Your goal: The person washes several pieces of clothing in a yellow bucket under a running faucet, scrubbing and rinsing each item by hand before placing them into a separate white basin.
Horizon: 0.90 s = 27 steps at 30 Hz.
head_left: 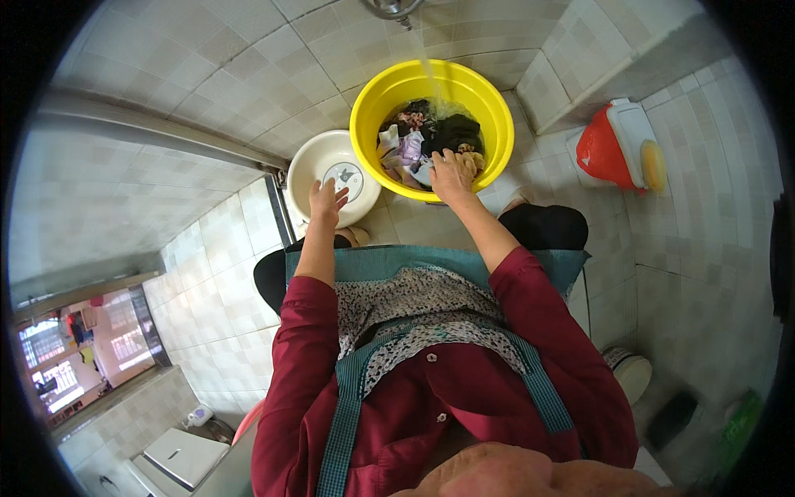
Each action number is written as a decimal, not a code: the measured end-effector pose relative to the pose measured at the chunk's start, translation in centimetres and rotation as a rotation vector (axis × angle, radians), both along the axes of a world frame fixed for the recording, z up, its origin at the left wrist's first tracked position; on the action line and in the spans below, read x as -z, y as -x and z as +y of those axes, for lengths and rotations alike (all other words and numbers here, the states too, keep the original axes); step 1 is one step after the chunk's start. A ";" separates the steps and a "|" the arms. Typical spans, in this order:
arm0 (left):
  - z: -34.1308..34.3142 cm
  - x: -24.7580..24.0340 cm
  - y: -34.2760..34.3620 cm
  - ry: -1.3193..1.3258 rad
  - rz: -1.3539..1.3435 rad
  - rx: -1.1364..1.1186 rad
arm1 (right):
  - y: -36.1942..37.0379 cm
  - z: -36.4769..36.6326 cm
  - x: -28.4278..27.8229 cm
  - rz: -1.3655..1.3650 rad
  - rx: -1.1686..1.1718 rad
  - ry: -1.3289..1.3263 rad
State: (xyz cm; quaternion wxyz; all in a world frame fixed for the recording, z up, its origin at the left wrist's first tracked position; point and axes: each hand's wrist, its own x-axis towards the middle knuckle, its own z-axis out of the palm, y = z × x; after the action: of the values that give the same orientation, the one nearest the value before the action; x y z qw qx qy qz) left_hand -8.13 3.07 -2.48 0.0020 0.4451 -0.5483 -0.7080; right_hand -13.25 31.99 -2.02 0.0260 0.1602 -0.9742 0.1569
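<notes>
A large yellow tub point(502, 132) holds wet clothes point(411, 147) in black, lilac, white and tan. Water point(431, 79) runs into it from a metal faucet point(392, 9). My right hand point(452, 175) reaches over the tub's near side and rests on the clothes, its fingers spread and partly over the fabric. To the left, my left hand point(325, 203) hovers above the near part of a white basin point(300, 170), fingers apart and nothing in them. The basin has a grey round picture on its bottom and sits beside the tub.
A red and white bin point(609, 149) with a yellow round item on it stands at the right. Tiled walls point(248, 62) rise behind the tub, and a metal door track runs along the left. A lidded container point(629, 374) sits on the floor at the lower right.
</notes>
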 end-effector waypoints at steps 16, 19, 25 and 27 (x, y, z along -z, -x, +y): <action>8.4 -10.6 6.7 0.833 0.334 0.931 | 0.6 5.1 -1.8 -0.278 0.058 0.133; 9.2 -6.5 6.7 0.877 0.409 1.070 | 0.6 5.5 -3.1 -0.244 0.113 0.180; 13.6 -3.3 8.9 1.086 0.229 1.559 | 1.4 8.1 -4.6 -0.303 0.015 0.216; 15.4 -2.7 9.9 1.055 0.102 1.690 | 1.4 8.4 -4.7 -0.343 -0.014 0.201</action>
State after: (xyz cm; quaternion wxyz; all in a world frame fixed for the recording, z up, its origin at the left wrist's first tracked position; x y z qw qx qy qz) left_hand -18.07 18.44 0.26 -0.2815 -0.1800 -0.9287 -0.1608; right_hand -14.68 40.42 2.70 -0.1253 0.1344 -0.9427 0.2786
